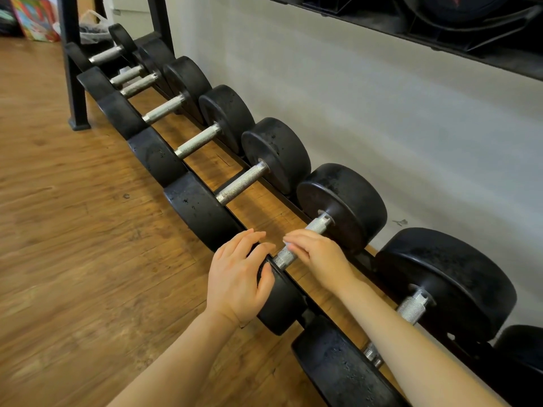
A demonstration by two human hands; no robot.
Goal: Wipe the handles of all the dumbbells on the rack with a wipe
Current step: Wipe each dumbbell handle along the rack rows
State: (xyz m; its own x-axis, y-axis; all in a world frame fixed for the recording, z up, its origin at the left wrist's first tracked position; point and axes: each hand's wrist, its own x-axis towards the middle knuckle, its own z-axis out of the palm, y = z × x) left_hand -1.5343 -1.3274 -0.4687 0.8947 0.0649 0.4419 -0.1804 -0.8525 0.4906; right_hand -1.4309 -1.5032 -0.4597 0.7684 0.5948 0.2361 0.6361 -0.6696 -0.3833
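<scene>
Pretty clearly a gym, or at least a weights corner. A long row of black dumbbells (276, 160) with knurled metal handles is lined up on a low black rack (77, 92) running from near right to far left along a plain pale wall (382, 107). Wood-look flooring (73, 215) is laid throughout. More dark gear is stored on an upper shelf (470, 30) at top right, and colourful bags (32, 19) are dumped far left.

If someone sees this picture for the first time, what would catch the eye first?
Probably the two hands in front: the left hand rests on a black dumbbell head, the right hand lies over its metal handle. Next, the long row of dumbbells running away to the upper left along the wall.
</scene>
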